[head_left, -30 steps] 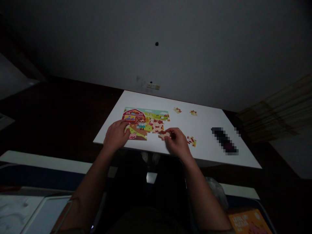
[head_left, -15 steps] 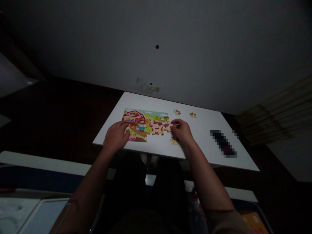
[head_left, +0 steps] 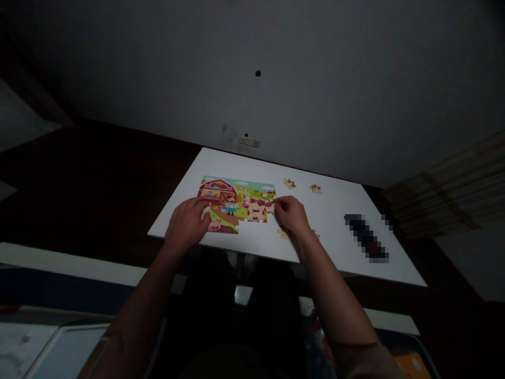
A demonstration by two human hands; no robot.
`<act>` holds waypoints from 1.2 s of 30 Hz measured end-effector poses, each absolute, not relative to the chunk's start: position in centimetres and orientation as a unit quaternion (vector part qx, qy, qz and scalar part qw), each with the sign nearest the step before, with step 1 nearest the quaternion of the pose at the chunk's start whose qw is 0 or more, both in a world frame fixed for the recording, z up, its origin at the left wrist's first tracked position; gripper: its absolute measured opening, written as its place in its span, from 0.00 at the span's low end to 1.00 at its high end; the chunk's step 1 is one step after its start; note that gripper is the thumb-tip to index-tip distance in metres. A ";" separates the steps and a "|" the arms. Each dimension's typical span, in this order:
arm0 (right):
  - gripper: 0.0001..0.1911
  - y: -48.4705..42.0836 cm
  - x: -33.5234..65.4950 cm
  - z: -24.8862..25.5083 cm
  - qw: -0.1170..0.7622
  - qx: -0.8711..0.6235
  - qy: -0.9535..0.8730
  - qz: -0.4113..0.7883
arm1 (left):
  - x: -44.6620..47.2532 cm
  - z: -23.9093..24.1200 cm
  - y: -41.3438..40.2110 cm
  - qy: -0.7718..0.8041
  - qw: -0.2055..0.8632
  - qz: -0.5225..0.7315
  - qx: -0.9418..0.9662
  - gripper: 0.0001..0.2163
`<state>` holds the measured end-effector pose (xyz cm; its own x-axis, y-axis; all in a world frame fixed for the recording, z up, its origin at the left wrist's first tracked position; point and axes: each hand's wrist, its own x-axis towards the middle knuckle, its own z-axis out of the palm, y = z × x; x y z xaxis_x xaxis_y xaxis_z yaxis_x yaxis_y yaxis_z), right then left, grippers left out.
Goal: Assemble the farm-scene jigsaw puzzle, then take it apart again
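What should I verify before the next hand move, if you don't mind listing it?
1. Left-hand grip resting on the flat, multicoloured farm-scene puzzle: ok.
2. Right-hand grip at the flat, brown-and-cream cow piece: ok.
3. That cow piece fully seated: cannot tell; its right edge is hidden.
4. Lower right of the puzzle covered: not ok; white tabletop shows.
5. Two flat, brown-and-yellow jigsaw pieces fully visible: ok.

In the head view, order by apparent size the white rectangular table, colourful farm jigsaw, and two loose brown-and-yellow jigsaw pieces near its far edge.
1. White rectangular table
2. Colourful farm jigsaw
3. Brown-and-yellow left piece and right piece: too alike to rank
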<state>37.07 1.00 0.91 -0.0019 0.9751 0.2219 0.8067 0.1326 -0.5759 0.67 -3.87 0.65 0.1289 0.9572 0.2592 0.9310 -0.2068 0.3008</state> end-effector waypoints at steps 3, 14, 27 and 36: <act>0.13 0.4 36.8 1.2 0.282 -0.627 -0.713 0.139 | 0.6 0.5 -3.8 0.628 0.030 0.201 0.751 0.20; 0.16 0.3 36.5 1.3 0.266 -0.625 -0.723 0.124 | 0.6 0.3 -3.8 0.630 0.031 0.198 0.750 0.20; 0.17 0.3 36.1 1.3 0.232 -0.635 -0.731 0.097 | 0.7 0.5 -3.8 0.626 0.026 0.199 0.754 0.20; 0.18 0.3 35.9 1.3 0.219 -0.649 -0.723 0.091 | 0.8 0.7 -3.9 0.639 0.029 0.187 0.746 0.19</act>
